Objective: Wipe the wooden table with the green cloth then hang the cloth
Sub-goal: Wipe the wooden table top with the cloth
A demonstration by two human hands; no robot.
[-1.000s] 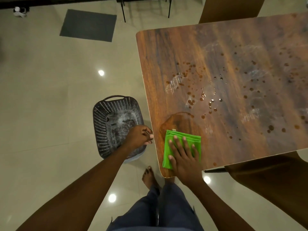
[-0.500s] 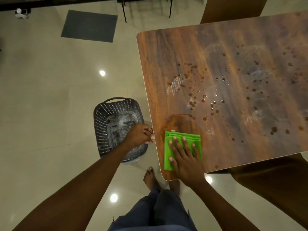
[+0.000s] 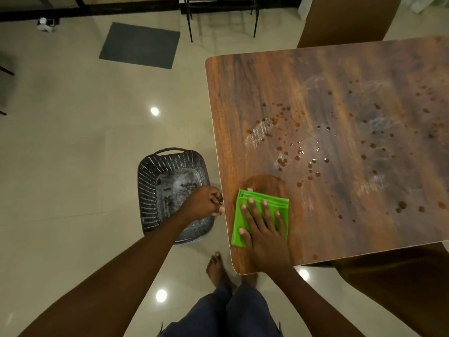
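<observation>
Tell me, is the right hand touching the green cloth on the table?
Touching. The head view shows the right hand lying flat on the folded green cloth, fingers spread across it, pressing it to the wooden table.

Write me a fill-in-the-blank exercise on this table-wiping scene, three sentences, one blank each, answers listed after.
1. The right hand presses flat on a folded cloth whose colour is ____.
2. The left hand hangs over a dark perforated ____ standing on the floor.
3. Brown droplets dot the wooden table on the side of the cloth ____ from the person.

Answers: green; basket; farther
</observation>
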